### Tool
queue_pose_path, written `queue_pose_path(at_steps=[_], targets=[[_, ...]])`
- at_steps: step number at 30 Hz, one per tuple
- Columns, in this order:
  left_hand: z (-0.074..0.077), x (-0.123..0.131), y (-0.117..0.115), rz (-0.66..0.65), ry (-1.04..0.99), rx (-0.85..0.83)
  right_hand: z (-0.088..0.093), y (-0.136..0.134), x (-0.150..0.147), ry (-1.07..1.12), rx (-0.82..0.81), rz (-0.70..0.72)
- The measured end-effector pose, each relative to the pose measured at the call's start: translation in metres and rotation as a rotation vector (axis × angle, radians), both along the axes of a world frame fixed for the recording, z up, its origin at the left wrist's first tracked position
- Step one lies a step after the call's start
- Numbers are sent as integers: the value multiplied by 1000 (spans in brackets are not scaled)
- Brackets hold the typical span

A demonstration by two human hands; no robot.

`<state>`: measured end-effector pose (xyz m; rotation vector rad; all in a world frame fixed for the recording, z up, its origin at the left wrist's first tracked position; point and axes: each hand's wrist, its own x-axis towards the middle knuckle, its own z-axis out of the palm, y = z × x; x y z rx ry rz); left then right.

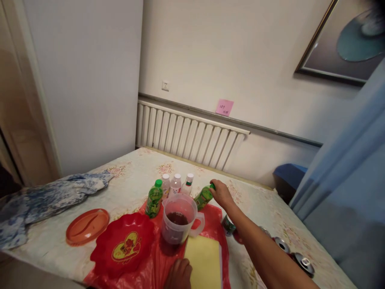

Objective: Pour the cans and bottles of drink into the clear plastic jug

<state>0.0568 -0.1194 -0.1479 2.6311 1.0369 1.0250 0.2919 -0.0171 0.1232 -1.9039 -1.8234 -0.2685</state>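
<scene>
My right hand [221,193] reaches across the table, its fingers closed round the capped top of a green bottle [203,197]. The bottle leans, with its cap end to the right, behind a clear plastic measuring jug [178,224]. Dark liquid sits in the jug, whose handle points right. Low in the view, my left hand [179,275] rests with curled fingers on a red plastic sheet [161,261], by the left edge of a yellow notepad [203,261]. I see nothing in it. Another green bottle [154,199] stands upright left of the jug.
Several small white-capped bottles [175,185] stand behind the jug. On the left are a red scalloped tray [100,245], an orange lid [87,227] and a blue-white cloth [60,196]. Several cans [302,263] stand beyond my right forearm. A radiator [186,132] lines the wall.
</scene>
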Motion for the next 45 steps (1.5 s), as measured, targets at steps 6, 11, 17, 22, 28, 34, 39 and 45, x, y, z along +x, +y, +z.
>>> queue_pose_path(at_steps=[6, 11, 17, 22, 28, 34, 39, 45], targets=[[39, -8, -9, -76, -29, -173, 19, -92, 17, 30, 51, 33], [87, -7, -30, -40, -68, -424, 30, -173, 12, 159, 5, 93], [149, 2, -66, -137, -249, -684, 33, -236, -18, 321, -106, 165], [180, 3, -86, -286, -219, -824, 26, -261, -41, 448, -110, 256], [174, -9, -97, -492, -307, -868, 11, -270, -54, 536, -167, 253], [165, -25, -101, -470, -338, -852, -3, -271, -61, 571, -208, 262], [165, -33, -103, -471, -368, -868, 0, -266, -71, 632, -205, 330], [151, -46, -105, -384, -379, -908, -17, -246, -73, 900, -154, 297]])
